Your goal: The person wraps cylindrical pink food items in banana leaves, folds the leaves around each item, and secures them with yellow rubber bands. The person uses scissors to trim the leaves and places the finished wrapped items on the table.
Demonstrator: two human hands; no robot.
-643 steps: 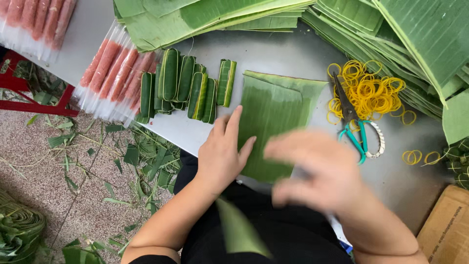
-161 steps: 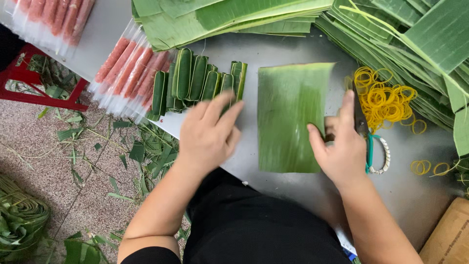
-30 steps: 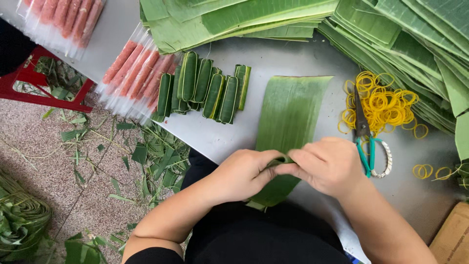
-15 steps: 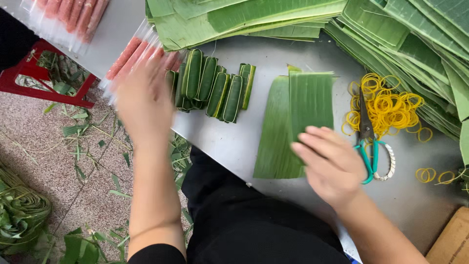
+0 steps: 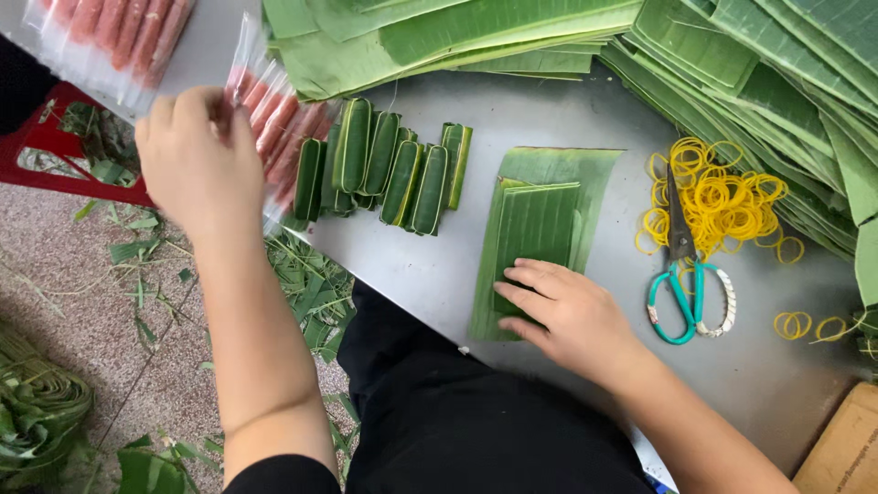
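My left hand (image 5: 194, 165) reaches to the upper left and its fingers close on a clear packet of pink sausages (image 5: 274, 119) at the table's left edge. My right hand (image 5: 569, 313) lies flat, fingers spread, on a folded banana leaf (image 5: 540, 229) in the middle of the grey table (image 5: 439, 274). Several finished leaf-wrapped rolls (image 5: 393, 165) lie side by side between the two hands.
Stacks of banana leaves (image 5: 732, 73) fill the back and right of the table. Teal-handled scissors (image 5: 681, 265) lie on a heap of yellow rubber bands (image 5: 722, 197). A red stool (image 5: 64, 155) and leaf scraps are on the floor at left. A cardboard box corner (image 5: 846, 453) shows at bottom right.
My left hand left the leaf and moved up-left to the sausage packets, now touching one. My right hand stayed on the folded leaf and pressed flat onto it.
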